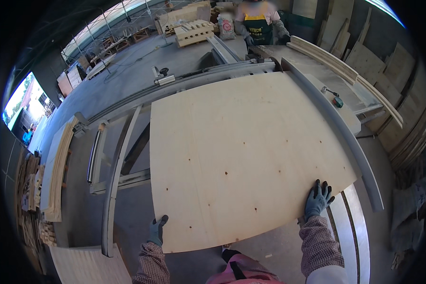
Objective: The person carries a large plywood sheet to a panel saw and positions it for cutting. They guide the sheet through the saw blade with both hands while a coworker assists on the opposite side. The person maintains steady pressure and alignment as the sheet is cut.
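A large pale plywood sheet point(236, 151) with several small dark knots lies across the frame of a panel saw table. My left hand point(157, 230), in a blue-grey glove with dark fingertips, grips its near left corner, thumb on top and the other fingers hidden below. My right hand point(318, 199), gloved alike, rests on the near right edge with its fingers stretched out flat on the face. Along the sheet's right side runs a long grey metal fence point(338, 123), very close to the edge.
Across the table stands a person in a dark apron point(259, 31), beside long boards point(326, 59). A small green-and-black object point(337, 101) lies beyond the fence. Stacked panels point(59, 170) stand left; a slotted metal table point(359, 232) is near right. Plywood sheets point(364, 61) lean at right.
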{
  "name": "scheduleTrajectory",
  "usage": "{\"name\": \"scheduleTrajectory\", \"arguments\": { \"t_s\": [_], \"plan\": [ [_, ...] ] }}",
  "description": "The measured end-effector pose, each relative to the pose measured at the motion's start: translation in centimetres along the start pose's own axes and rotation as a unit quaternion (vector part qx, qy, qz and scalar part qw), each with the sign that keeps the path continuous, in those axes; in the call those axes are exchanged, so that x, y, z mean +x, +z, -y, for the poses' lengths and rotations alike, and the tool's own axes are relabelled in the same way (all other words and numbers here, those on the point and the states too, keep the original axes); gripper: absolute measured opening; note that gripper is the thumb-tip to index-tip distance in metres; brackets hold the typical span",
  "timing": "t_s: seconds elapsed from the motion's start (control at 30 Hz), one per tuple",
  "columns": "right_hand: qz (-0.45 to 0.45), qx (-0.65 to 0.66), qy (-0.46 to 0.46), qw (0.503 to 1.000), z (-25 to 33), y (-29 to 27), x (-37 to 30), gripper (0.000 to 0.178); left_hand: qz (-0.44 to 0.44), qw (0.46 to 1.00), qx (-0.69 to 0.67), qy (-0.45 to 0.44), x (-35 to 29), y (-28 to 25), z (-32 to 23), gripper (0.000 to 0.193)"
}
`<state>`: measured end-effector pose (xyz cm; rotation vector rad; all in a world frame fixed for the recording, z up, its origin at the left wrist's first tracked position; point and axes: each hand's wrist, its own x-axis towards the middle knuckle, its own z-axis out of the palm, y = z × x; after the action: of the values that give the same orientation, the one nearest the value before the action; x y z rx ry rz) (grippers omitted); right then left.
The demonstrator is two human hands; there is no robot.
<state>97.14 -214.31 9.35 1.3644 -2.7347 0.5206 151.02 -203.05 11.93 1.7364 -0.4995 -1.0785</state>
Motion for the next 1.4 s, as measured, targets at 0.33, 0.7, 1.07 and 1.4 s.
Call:
{"name": "scheduleTrajectory", "arguments": {
  "t_s": [0.33, 0.7, 1.07, 1.4],
  "plan": [
    [-0.007, -0.001, -0.006, 1.0, -0.3, 0.1, -0.1, 0.043, 0.004, 1.0, -0.005, 0.015, 1.0, -0.8, 1.0, 0.03],
    [-0.002, 0.006, -0.002, 1.0, 0.0, -0.3, -0.3, 0.043, 0.02, 0.999, -0.009, 0.024, 1.2, -0.8, 1.3, 0.027],
    [-0.005, 0.012, 0.007, 1.0, 0.1, -0.6, -0.6, 0.041, -0.013, 0.998, 0.056, 0.029, 0.4, -0.7, 0.6, 0.037],
    [-0.012, 0.004, -0.002, 1.0, -0.1, -0.4, -0.7, 0.042, 0.022, 0.999, 0.032, 0.015, 0.3, -1.1, 0.6, 0.041]
  ]
}}
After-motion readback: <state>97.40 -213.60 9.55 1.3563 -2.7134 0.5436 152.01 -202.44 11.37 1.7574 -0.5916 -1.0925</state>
